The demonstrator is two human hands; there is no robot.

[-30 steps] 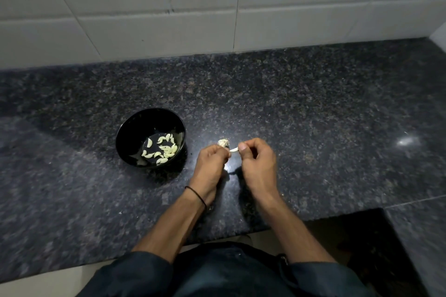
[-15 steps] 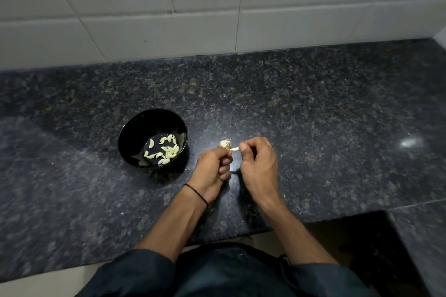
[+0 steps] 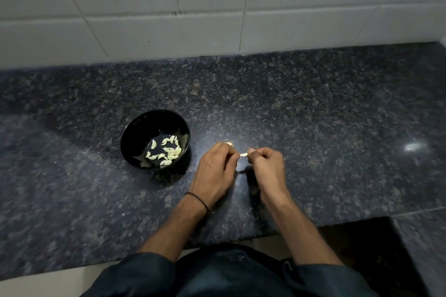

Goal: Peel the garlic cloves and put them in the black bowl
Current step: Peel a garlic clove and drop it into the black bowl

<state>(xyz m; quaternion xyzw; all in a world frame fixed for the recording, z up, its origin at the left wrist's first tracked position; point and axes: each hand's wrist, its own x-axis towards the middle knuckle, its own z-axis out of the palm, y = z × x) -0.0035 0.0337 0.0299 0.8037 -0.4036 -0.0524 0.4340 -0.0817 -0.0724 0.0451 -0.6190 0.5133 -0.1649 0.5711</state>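
Observation:
A black bowl (image 3: 135,128) stands on the dark granite counter, left of my hands, with several peeled garlic cloves (image 3: 169,150) in its bottom. My left hand (image 3: 213,171) and my right hand (image 3: 268,166) meet just right of the bowl. Between their fingertips they pinch one small garlic clove (image 3: 243,154), pale and only partly visible. A bit of garlic skin (image 3: 228,144) shows just beyond my left hand's knuckles.
The granite counter (image 3: 313,116) runs wide to the right and back to a white tiled wall (image 3: 217,7). Its front edge lies close below my forearms, with a dark gap (image 3: 362,248) at the lower right.
Both hands keep working the same clove in place. My left hand's fingers have shifted slightly and now cover most of the skin piece behind them.

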